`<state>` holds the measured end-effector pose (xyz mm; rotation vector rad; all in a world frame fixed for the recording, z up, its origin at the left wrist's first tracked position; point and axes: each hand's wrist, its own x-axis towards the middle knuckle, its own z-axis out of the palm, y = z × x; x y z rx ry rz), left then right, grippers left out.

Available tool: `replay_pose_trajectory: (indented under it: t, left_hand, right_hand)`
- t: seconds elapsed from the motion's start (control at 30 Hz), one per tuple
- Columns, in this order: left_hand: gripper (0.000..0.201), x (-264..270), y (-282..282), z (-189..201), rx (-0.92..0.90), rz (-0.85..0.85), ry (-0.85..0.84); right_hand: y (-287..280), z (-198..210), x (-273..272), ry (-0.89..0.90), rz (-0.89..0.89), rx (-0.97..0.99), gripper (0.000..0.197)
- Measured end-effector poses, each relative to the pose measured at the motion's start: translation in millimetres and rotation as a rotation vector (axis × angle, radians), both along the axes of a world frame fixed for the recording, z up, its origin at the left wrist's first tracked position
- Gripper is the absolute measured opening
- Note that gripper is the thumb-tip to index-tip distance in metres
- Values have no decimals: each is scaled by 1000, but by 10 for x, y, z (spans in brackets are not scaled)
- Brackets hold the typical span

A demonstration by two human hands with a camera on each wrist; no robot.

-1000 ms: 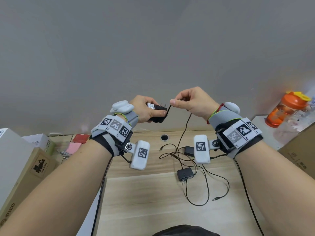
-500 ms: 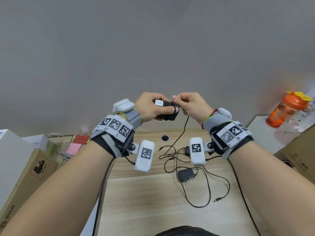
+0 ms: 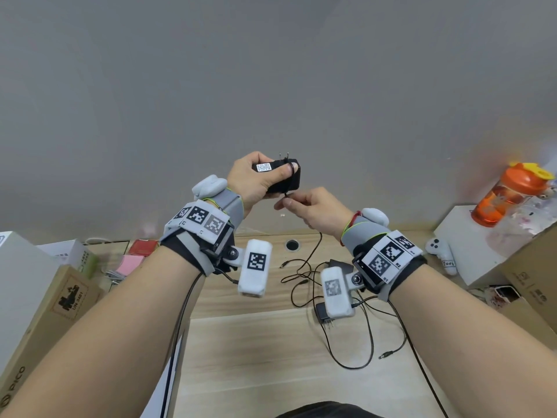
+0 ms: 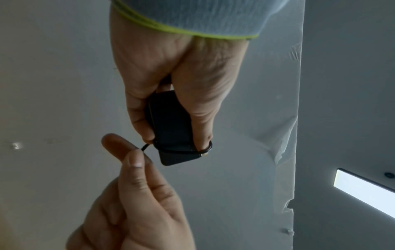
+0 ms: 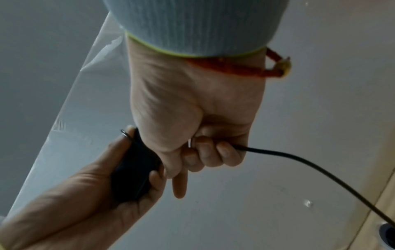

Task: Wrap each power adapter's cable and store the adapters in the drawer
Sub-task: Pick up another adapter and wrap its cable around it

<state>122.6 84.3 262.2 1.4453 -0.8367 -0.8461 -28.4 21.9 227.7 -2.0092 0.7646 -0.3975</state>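
Winding on: since a sec ago my right hand dropped below the adapter, pinching its cable, left hand gripping adapter w/ thumb under one loop, so wrap's barely begun.

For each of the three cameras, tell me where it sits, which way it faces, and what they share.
Head: on the person's head, looking forward and down at the desk and wall; both forearms show.
Left wrist: under the left hand, facing up along it toward the ceiling.
Right wrist: under the right hand, looking up along it; its fingers pinch the cable.
Shared: all three show the black adapter held by the left hand.
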Motion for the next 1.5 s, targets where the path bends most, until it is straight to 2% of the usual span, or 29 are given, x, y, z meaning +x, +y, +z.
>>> replay_pose_trajectory:
  t: [0.17, 0.3, 0.43, 0.63, 0.7, 0.87, 0.93, 1.0, 1.17, 1.3, 1.5]
  left_hand:
    - [35, 128, 0, -109, 38, 45, -183]
    - [38, 162, 23, -191, 85, -37, -295]
    - [37, 152, 30, -209, 110, -124, -370]
    - [45, 64, 50, -82, 112, -270, -424]
    - [41, 32, 48, -48, 104, -319, -431]
    - [35, -65, 65, 30, 39, -373, -320]
    - [33, -92, 67, 64, 5, -365, -245]
    - [31, -113, 54, 87, -21, -323, -195]
    - [35, -87, -10, 79, -60, -151, -116]
    - [36, 0, -62, 23, -43, -7, -163]
    - [47, 157, -18, -135, 94, -9, -304]
  right_hand:
    - [16, 211, -48, 27, 30, -74, 26]
    - [-79, 308, -55, -28, -2, -116, 18]
    - [-202, 406, -83, -79, -58, -103, 21]
    - [-336, 422, -101, -142, -84, -83, 19]
    - [-361, 388, -108, -168, -95, -48, 19]
    - [-373, 220, -91, -184, -155, 19, 34]
    - [-341, 161, -74, -183, -171, 84, 38]
    - [-283, 117, -60, -158, -167, 119, 26]
    - [-176, 22, -24, -67, -100, 93, 35]
    - [-60, 105, -32, 14, 8, -17, 28]
    - [-59, 252, -71, -11, 9, -56, 26]
